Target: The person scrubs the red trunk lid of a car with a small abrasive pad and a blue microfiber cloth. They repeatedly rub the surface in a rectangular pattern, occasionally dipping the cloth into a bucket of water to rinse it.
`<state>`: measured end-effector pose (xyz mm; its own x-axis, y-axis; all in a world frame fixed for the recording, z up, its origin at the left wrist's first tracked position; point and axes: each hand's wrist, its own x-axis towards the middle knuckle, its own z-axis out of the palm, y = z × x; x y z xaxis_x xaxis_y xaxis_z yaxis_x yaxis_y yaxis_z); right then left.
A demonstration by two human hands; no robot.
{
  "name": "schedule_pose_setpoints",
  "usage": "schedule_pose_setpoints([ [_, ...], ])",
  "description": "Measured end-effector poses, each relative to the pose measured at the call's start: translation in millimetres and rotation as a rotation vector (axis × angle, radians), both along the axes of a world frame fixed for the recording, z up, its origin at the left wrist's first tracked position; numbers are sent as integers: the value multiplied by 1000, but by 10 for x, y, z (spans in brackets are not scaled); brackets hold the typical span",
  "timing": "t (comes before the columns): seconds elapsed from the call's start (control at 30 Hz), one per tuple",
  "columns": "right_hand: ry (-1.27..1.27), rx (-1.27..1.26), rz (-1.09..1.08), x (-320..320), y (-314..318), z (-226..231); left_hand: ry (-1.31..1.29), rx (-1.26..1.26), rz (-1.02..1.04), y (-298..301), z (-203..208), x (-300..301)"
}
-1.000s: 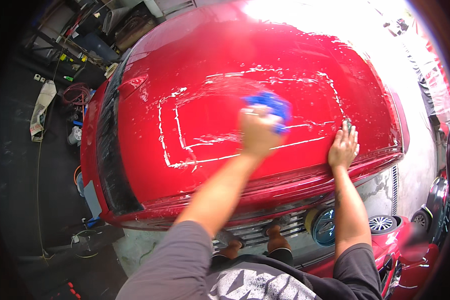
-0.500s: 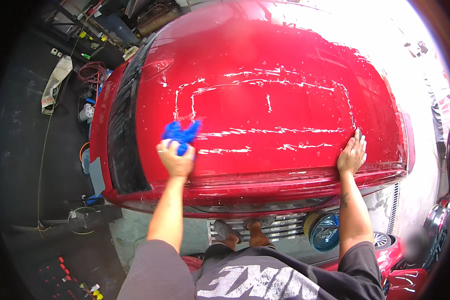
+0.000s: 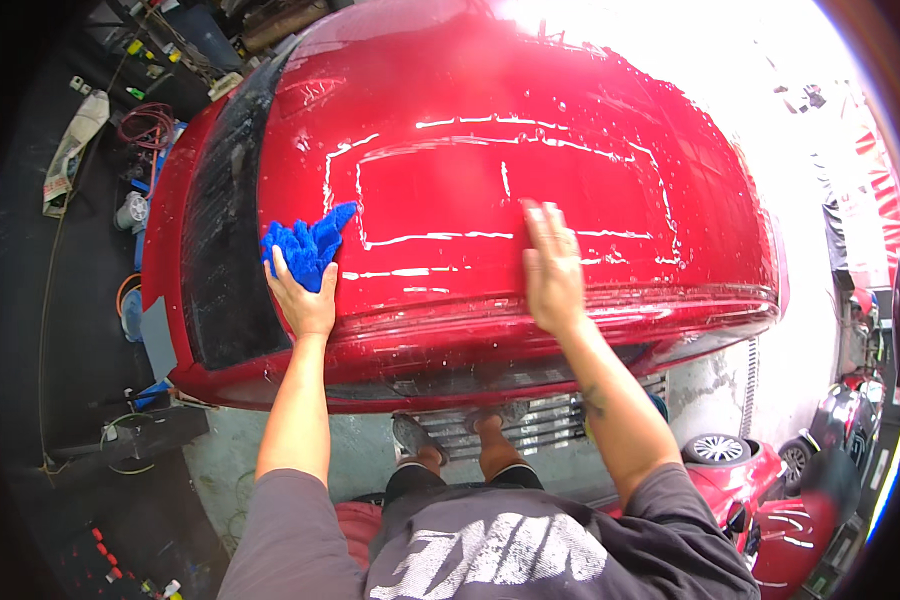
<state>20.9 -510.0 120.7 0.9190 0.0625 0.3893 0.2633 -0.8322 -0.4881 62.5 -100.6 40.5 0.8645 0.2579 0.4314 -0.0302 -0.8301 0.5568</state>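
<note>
A red car's wet roof (image 3: 440, 205) spreads in front of me, dotted with drops and crossed by white bent streaks that look like water or light reflections. A fluffy blue microfiber cloth (image 3: 308, 245) is bunched on the roof near the dark windshield (image 3: 220, 230). My left hand (image 3: 305, 305) presses on its near side, fingers curled into it. Near the middle of the roof's near side, my right hand (image 3: 553, 270) holds nothing. Its fingers are stretched out, at or just over the paint; contact cannot be made out.
Beneath the car's near side lies a metal floor grate (image 3: 545, 425), with my feet on it. A second red car with a silver wheel (image 3: 717, 449) stands at lower right. At left are a coiled hose (image 3: 147, 126), a blue bucket (image 3: 132, 320) and a dark wall.
My right hand has moved left from the roof's right end toward its middle. My left hand and the cloth have shifted slightly left. The whole view has shifted a little.
</note>
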Motion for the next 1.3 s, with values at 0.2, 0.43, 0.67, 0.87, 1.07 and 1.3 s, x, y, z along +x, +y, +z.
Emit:
schedule_pose_setpoints([
  [0.2,262,-383,83,-502,538,-183,18,115,-49,124,-12,-81],
  [0.43,380,-431,97,-712,529,-76,40,144,-35,96,23,-82],
  [0.67,377,-509,111,776,458,44,121,196,-22,150,-4,-105],
  [0.87,364,-590,15,3065,279,-3,112,176,-50,175,-41,-88],
  [1.07,346,-521,-64,4930,57,-348,78,149,-85,222,-51,-105],
  [1.3,222,-540,-15,4657,-55,-398,85,153,-95,246,-94,-107],
])
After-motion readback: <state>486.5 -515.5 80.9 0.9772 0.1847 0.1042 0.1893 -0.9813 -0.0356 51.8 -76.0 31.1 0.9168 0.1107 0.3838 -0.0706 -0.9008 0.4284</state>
